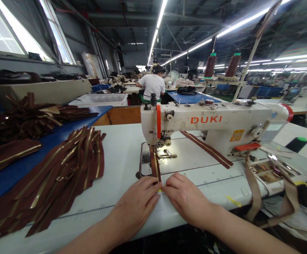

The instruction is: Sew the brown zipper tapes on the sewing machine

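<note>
A brown zipper (155,164) with gold teeth runs from beneath the presser foot of the white sewing machine (180,121) toward me. Its near end is between my hands, at the table's front edge. My left hand (140,195) has its fingers closed on that end from the left. From the right, my right hand (182,195) is closed with bent fingers at the same end; its fingertips are partly hidden, so what they pinch is unclear. A bit of yellow shows between the fingertips.
Many brown zippers (71,165) lie piled at left, with more on a blue table (50,130). Another zipper (209,150) lies beneath the machine arm. At right are a parts tray (272,173) and beige straps (254,190). A person in white (153,86) sits ahead.
</note>
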Available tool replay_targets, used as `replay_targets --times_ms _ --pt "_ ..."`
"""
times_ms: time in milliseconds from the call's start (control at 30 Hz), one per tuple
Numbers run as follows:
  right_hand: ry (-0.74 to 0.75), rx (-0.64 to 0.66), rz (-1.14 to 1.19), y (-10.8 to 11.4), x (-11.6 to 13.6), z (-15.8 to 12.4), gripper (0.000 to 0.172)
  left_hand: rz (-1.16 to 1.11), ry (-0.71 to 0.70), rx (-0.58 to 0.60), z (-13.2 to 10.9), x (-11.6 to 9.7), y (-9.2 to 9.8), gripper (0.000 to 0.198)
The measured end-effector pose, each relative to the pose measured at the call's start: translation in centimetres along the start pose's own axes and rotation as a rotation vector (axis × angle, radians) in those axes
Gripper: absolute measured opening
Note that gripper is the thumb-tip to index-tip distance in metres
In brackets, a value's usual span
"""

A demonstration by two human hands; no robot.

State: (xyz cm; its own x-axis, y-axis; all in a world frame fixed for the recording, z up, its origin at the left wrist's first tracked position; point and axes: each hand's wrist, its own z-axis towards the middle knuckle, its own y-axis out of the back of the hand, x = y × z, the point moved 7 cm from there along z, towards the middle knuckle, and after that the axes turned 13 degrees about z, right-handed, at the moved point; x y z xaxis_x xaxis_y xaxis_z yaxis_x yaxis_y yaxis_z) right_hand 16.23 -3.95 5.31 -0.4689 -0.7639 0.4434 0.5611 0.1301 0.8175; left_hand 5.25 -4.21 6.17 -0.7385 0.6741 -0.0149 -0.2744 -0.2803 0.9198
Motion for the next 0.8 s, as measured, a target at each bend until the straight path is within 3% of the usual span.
replay_targets --times_ms 133,233,400,533,800 --pt "0.041 0.028 0.157 1.0 -0.8 0.2 0.02 0.006 -0.013 -0.002 -0.1 0.1 -0.1 0.027" --pt "-0.015 -0.06 0.24 1.9 -2.9 1.7 0.019 0.023 -0.03 -0.003 -0.4 0.2 -0.3 0.028" --pt "-0.112 -0.144 0.105 1.4 -5.6 5.2 0.015 0.031 -0.041 -0.004 -0.4 0.1 -0.2 0.029" --pt "-0.075 -0.106 -0.008 0.4 -5.4 6.1 0.014 0.04 -0.042 0.003 -0.4 0.1 -0.1 0.03" --pt "-0.003 -0.121 -0.041 0.4 -4.2 5.6 0.016 0.025 -0.028 0.014 -0.9 0.5 -1.0 0.031"
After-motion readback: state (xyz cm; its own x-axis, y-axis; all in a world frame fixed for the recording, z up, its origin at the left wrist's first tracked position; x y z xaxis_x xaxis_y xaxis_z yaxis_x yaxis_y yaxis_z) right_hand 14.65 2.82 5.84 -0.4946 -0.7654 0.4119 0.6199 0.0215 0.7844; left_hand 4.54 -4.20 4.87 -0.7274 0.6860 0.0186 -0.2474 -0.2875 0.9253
